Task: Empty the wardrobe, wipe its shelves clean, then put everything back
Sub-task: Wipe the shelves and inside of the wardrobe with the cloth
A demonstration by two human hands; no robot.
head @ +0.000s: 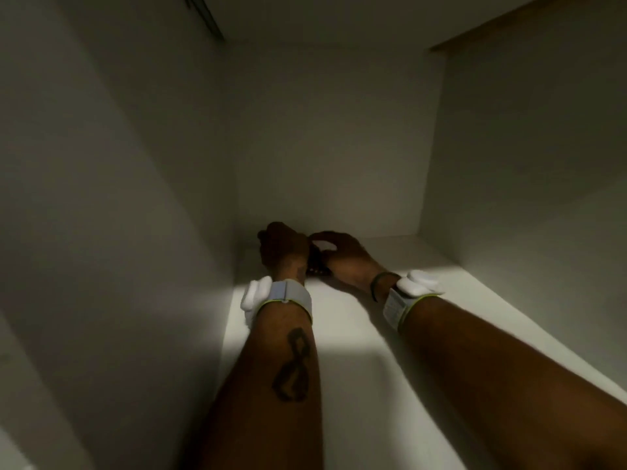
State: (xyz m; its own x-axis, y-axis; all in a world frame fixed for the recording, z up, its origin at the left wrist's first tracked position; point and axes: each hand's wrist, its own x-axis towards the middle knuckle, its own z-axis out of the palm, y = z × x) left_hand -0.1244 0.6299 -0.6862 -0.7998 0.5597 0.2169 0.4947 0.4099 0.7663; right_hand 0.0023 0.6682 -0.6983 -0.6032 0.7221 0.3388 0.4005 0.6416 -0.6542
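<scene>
Wardrobe shelf [373, 327], white, runs from 6 o'clock up to the back corner, with a band of light across its middle. Both hands meet at that back corner, near the centre of the view. The right hand [344, 257] curls its fingers and thumb round a small white piece [324, 245]; it is too dim to tell what the piece is. The left hand [283, 247] sits just at 9 o'clock of it, knuckles up and fingers curled under; whether it grips anything I cannot tell. A small dark thing [317, 268] shows between the two hands, mostly hidden by them.

The back wall [339, 147] rises at 12 o'clock of the hands and the left wall [118, 198] stands close at 9 o'clock, crowding the left hand. The right wall [526, 147] stands well apart at 3 o'clock. Each wrist wears a grey band with a white pod: left band [288, 295], right band [407, 296]. A wooden strip [509, 23] shows at 1 o'clock and a dark rail [207, 15] at 11 o'clock.
</scene>
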